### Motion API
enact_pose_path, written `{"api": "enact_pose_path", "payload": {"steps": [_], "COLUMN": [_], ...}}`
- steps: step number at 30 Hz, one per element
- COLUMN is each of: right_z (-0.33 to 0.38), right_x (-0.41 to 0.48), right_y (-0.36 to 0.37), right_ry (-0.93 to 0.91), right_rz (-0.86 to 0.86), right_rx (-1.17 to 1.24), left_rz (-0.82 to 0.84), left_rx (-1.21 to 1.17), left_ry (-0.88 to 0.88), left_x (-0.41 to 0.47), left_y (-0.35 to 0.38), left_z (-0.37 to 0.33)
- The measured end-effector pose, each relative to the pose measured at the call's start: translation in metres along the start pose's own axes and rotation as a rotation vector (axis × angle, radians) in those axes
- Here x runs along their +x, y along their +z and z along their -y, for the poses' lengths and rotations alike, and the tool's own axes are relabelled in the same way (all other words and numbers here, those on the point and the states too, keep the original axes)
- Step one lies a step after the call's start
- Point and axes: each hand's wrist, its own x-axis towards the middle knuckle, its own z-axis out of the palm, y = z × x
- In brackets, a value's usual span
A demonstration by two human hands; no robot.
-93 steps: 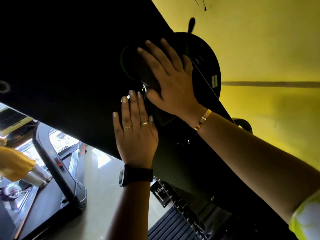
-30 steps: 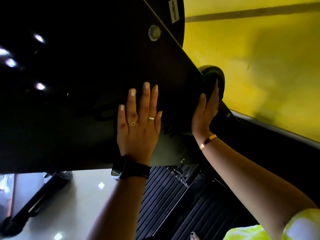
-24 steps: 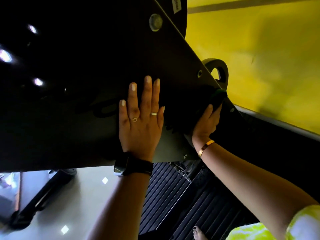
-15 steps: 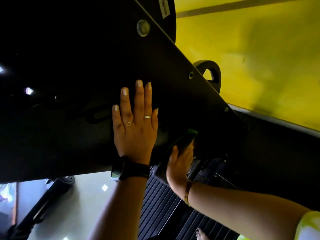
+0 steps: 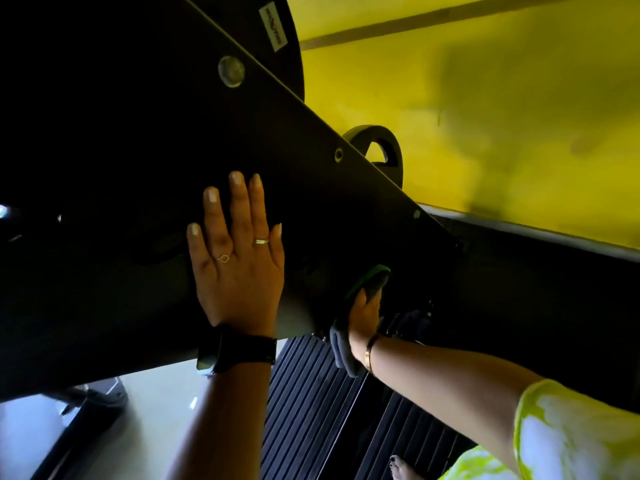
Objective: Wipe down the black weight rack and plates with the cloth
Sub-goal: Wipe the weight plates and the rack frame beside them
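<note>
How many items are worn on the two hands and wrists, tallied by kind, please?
Rings: 2, on the left hand
Watch: 1, on the left wrist
Bracelet: 1, by the right hand, which grips the cloth
Total: 4

A yellow wall [image 5: 485, 116] fills the upper right; below, a pale glossy floor [image 5: 149, 427] adjoins a black ribbed mat [image 5: 311, 410].

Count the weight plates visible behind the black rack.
2. One large plate at the top, with a white label; one smaller plate below it to the right. The rack may hide others.
</note>
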Motion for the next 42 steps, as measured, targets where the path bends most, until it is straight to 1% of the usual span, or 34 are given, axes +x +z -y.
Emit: {"api": "enact_pose_path", "payload": {"steps": [2,5,8,10,13,15,18,20,26,29,33,35,37,40,42], "right_z": [0.015,0.051,0.108,0.152,0.205,0.217,0.196,0.180,0.159,0.137,0.085,0.068,0.056,0.037,0.032], "right_x": [-0.001,-0.004,-0.005,-0.004,-0.003,0.000,0.010,0.020,0.039,0.038,0.021,0.007,-0.010,-0.032,-0.047], "right_y": [0.009,0.025,0.038,0.043,0.043,0.041,0.034,0.029,0.017,0.007,0.001,0.001,0.006,0.015,0.023], "right_ry": [0.026,-0.040,-0.206,-0.359,-0.605,-0.720,-0.807,-0.776,-0.573,-0.384,-0.091,0.005,0.020,-0.090,-0.149], "right_rz": [-0.060,-0.138,-0.176,-0.179,-0.188,-0.188,-0.210,-0.225,-0.252,-0.239,-0.187,-0.158,-0.140,-0.103,-0.082], "right_rx": [0.068,0.157,0.193,0.179,-0.024,-0.073,-0.047,-0.067,-0.026,0.019,0.084,0.086,0.053,-0.100,-0.161], "left_rz": [0.005,0.006,0.007,0.009,0.006,0.000,-0.003,0.002,0.012,0.015,0.011,0.010,0.018,0.028,0.030], "left_rx": [0.001,0.008,0.016,0.008,0.001,0.005,0.004,0.007,0.014,0.007,0.006,0.003,0.001,0.007,-0.005], "left_ry": [-0.003,-0.015,-0.023,-0.021,-0.004,0.001,-0.021,-0.017,-0.008,-0.009,-0.027,-0.029,-0.028,-0.025,-0.025], "left_x": [0.000,0.000,-0.001,-0.001,-0.002,-0.002,-0.003,-0.004,-0.003,-0.003,-0.003,-0.003,-0.003,-0.003,-0.002], "left_y": [0.001,0.002,0.003,0.003,0.004,0.005,0.006,0.006,0.006,0.006,0.006,0.007,0.006,0.005,0.004], "left_z": [-0.001,0.000,0.000,0.000,-0.001,-0.002,-0.003,-0.003,-0.004,-0.004,-0.004,-0.004,-0.004,-0.004,-0.004]}}
